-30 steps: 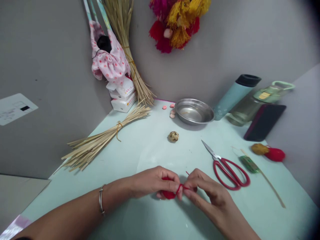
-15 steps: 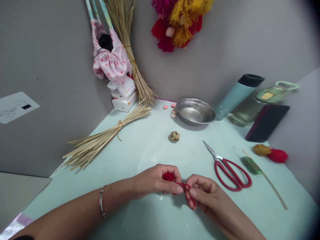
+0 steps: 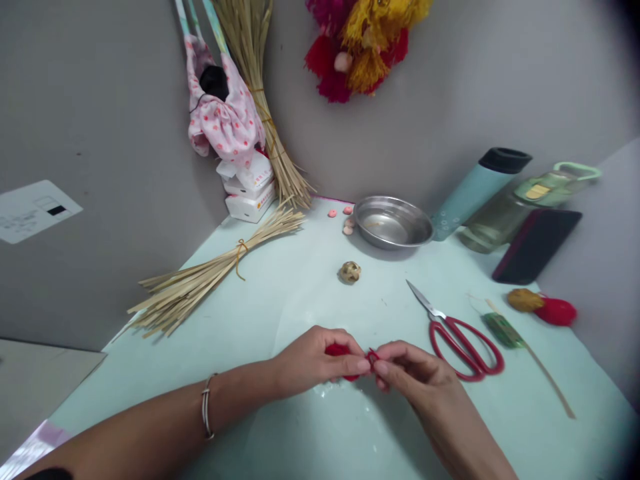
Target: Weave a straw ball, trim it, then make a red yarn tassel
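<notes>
My left hand is closed around a small red yarn bundle, low over the pale green table. My right hand meets it fingertip to fingertip and pinches a short red yarn strand that comes off the bundle. A thin bracelet circles my left wrist. Red-handled scissors lie shut on the table just right of my right hand.
A tied bundle of straw sticks lies at the left. A steel bowl, small pink beads and a beige bead sit further back. Two bottles, a phone, yarn pompoms and a green-tipped stick are at the right.
My right hand had dropped and drawn the red strand downward half a second ago; now it is back up, pinching the strand beside my left fingertips. The left hand has hardly moved.
</notes>
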The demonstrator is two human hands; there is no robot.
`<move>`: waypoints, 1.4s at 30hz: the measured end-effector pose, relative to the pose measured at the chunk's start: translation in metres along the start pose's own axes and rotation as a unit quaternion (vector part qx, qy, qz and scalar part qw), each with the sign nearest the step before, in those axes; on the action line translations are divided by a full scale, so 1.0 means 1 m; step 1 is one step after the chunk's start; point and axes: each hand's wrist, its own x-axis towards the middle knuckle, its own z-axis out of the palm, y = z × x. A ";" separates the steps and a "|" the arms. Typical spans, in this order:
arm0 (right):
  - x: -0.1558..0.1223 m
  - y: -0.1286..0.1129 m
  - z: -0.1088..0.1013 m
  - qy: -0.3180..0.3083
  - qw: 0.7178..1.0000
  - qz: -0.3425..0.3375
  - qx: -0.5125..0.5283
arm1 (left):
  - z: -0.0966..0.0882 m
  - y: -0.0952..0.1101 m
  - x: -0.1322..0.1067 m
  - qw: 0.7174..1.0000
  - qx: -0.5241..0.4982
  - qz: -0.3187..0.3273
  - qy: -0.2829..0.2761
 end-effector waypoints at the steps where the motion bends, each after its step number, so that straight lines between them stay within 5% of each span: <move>1: 0.000 0.000 0.001 0.008 1.000 -0.013 -0.014 | 0.000 0.000 0.000 1.000 -0.002 -0.003 -0.002; 9: -0.004 0.000 0.006 -0.014 0.992 -0.061 -0.109 | -0.001 -0.006 -0.001 1.000 0.005 -0.006 -0.009; 17: -0.008 0.003 -0.001 0.012 0.931 -0.227 -0.284 | 0.001 -0.006 0.002 1.000 -0.007 0.022 0.004; 20: -0.010 0.010 -0.001 0.037 0.880 -0.319 -0.349 | 0.001 -0.007 0.002 0.999 -0.034 0.029 0.018; 23: -0.010 0.016 0.000 0.083 0.797 -0.411 -0.436 | 0.002 -0.006 0.001 0.998 -0.050 0.019 0.020; 27: -0.010 0.020 0.003 0.129 0.715 -0.472 -0.499 | 0.003 -0.004 0.000 0.998 -0.061 0.011 0.001; 29: -0.010 0.020 0.004 0.123 0.711 -0.479 -0.499 | 0.004 -0.003 -0.001 0.998 -0.065 0.012 -0.010; 34: -0.011 0.018 0.006 0.109 0.753 -0.459 -0.459 | 0.005 -0.006 -0.001 0.996 -0.078 0.017 -0.028; 42: -0.013 0.018 0.005 0.076 0.751 -0.459 -0.468 | 0.008 -0.012 0.000 0.996 -0.072 0.004 0.050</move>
